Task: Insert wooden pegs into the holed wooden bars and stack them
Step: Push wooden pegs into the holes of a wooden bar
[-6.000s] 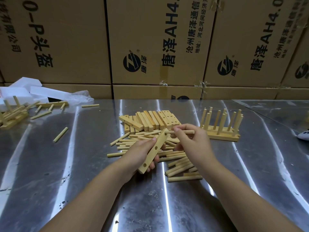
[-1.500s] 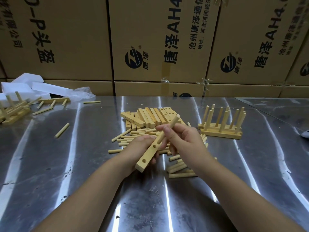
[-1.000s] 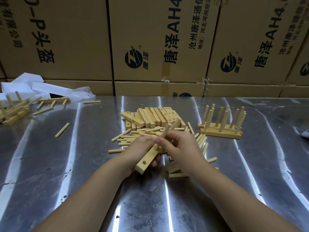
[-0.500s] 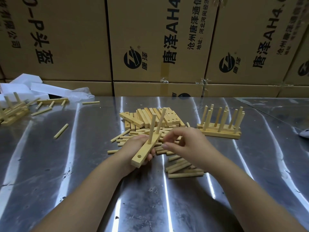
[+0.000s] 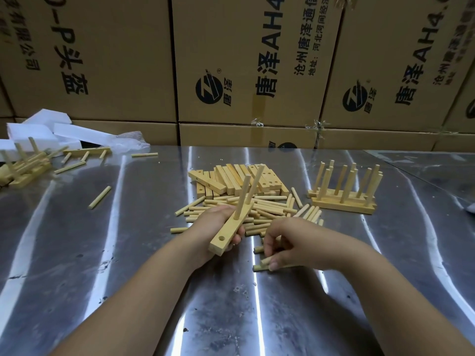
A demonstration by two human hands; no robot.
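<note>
- Bar is in L hand, held above the tabletop and tilted, near end toward the camera; fingers clenched round its middle from below
- 2 pegs stand in its far holes, leaning slightly apart; near hole is empty
- R hand is down at the near edge of the pile, fingers curled & pinching a peg; another lies just beside it, nearer the camera
- Risk 1: pinch catches both, or the round peg rolls out on the slick metal, so a fumble & scattered stock
- Risk 2: w/ the bar tilted, the peg may meet the hole off-axis and jam or seat crooked; prob. needs lining up before any push
- Risk 3: pressing on the near end w/ the grip at mid-bar could lever the bar in the hand & shake the 2 standing pegs loose; can't tell how tight they sit
- Risk 4: crooked pegs would make stacking awkward on the set at right, where the uprights splay
- Risk 5: R wrist sits low over the pile, so a careless lift could drag loose ones along the tabletop
</note>
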